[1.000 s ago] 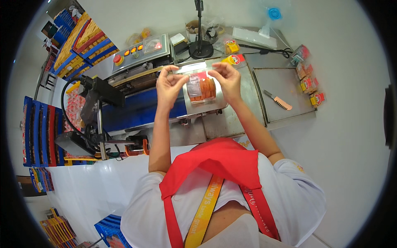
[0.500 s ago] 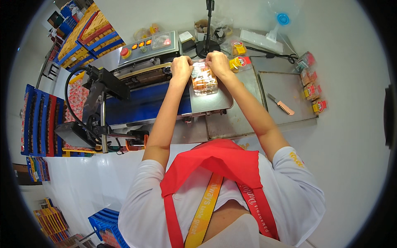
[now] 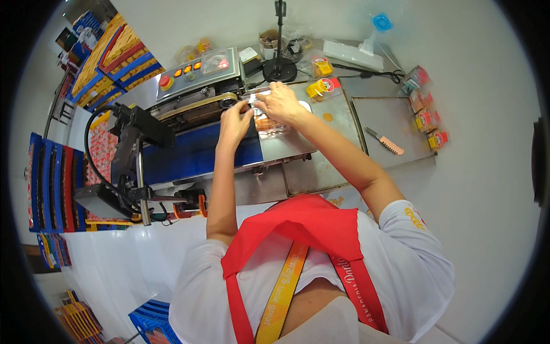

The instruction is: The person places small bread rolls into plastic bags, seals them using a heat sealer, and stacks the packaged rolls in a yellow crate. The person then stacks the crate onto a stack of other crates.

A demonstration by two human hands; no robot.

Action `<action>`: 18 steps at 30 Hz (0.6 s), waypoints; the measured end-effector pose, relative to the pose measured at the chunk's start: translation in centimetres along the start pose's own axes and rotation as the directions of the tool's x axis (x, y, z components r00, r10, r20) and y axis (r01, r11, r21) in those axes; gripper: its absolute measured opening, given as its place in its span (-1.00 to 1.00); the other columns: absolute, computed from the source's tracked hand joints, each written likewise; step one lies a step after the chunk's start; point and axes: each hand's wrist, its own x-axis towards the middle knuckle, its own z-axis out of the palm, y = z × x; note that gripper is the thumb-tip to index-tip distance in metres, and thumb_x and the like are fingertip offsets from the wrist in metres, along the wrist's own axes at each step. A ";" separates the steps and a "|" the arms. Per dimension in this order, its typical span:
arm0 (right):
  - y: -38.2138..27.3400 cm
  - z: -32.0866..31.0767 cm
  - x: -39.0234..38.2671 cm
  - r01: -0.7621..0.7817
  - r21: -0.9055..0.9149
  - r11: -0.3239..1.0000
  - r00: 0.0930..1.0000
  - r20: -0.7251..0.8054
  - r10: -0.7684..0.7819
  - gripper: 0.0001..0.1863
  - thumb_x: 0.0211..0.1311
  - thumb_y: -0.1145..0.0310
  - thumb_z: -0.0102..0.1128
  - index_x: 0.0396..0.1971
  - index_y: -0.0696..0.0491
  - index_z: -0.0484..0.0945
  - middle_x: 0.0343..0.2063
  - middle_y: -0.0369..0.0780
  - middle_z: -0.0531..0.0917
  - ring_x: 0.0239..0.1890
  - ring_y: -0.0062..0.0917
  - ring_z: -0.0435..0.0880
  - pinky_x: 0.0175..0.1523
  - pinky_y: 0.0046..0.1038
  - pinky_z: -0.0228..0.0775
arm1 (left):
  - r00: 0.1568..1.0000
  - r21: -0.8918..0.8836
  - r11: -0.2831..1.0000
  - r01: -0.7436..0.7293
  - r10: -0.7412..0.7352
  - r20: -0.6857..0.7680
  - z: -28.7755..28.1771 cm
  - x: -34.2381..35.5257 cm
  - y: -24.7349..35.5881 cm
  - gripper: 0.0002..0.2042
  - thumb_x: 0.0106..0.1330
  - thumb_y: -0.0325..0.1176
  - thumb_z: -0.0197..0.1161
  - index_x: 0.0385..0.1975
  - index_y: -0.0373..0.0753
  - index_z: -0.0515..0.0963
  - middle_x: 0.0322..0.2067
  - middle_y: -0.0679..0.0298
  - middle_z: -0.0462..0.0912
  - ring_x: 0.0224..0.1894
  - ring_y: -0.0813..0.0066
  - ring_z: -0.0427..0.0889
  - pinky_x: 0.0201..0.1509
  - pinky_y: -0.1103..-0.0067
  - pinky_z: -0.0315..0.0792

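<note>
One clear-wrapped package (image 3: pixel 268 127): on the metal plate (image 3: pixel 289 147), just right of the blue belt (image 3: pixel 200 152), near part visible.
Left hand (image 3: pixel 234 122): beside its far left edge, fingers bent; cannot tell whether pinching wrap.
Right hand (image 3: pixel 281 105): over its far part, fingers extended leftward; grip unclear.

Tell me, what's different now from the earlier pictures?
The right hand has moved left, from the right side of the clear package to across its far part. The left hand stays near the package's left side. The package remains on the metal plate beside the blue belt, and the knife hasn't moved.
</note>
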 end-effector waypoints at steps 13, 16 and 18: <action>-2.5 3.0 1.4 0.070 0.430 0.900 0.989 -0.145 -0.008 -0.62 0.22 0.09 -0.01 -0.20 0.04 0.62 -0.21 0.02 0.55 -0.08 -0.15 0.48 0.04 -0.21 0.31 | 0.974 -0.382 0.898 0.219 -0.223 0.034 -2.9 -4.8 -3.2 -0.50 0.19 -0.47 0.28 0.16 -0.28 0.33 -0.11 0.15 0.56 -0.28 0.49 0.61 -0.35 0.70 0.47; 5.5 2.1 -1.6 0.121 0.263 0.957 0.892 -0.452 0.011 -0.70 0.16 0.13 0.01 -0.21 -0.11 0.64 -0.13 -0.08 0.57 -0.07 -0.25 0.53 0.01 -0.26 0.36 | 0.972 -0.407 0.885 0.227 -0.229 0.046 -3.5 -4.8 -4.3 -0.50 0.19 -0.46 0.28 0.16 -0.26 0.34 -0.11 0.17 0.55 -0.27 0.52 0.59 -0.31 0.69 0.48; 16.0 -0.2 -7.1 0.014 0.001 1.000 0.838 -0.545 -0.011 -0.72 -0.04 0.23 0.18 -0.31 -0.01 0.65 -0.16 -0.16 0.59 -0.10 -0.29 0.54 -0.01 -0.24 0.36 | 0.975 -0.435 0.873 0.218 -0.214 0.060 -3.8 -4.6 -4.7 -0.50 0.19 -0.45 0.28 0.16 -0.25 0.34 -0.12 0.20 0.55 -0.24 0.52 0.59 -0.28 0.69 0.49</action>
